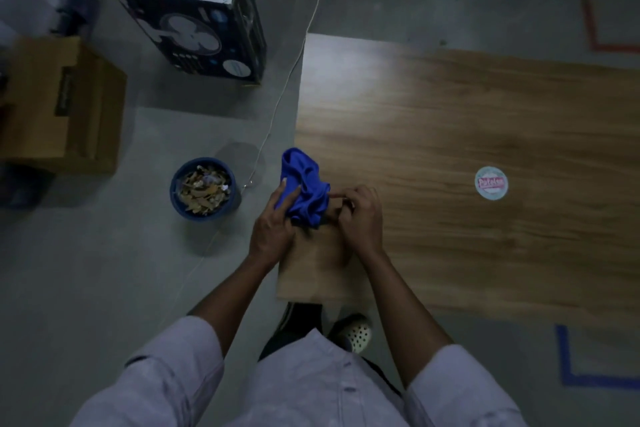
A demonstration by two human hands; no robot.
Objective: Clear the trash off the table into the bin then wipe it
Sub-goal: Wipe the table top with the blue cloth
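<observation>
A crumpled blue cloth (304, 185) is bunched over the left edge of the wooden table (450, 121). My left hand (273, 222) grips the cloth from its left side. At the cloth's right side my right hand (360, 215) has its fingers curled and pinches the fabric. A round blue bin (204, 188) stands on the floor left of the table, filled with dry leaves and scraps. On the right part of the table lies a small round lid or sticker (491, 183) with red lettering.
A dark fan box (194, 10) stands on the floor beyond the bin, a brown cardboard box (59, 104) at far left. A thin white cord (277, 104) runs along the floor past the table's left edge. Blue tape (575, 360) marks the floor at lower right.
</observation>
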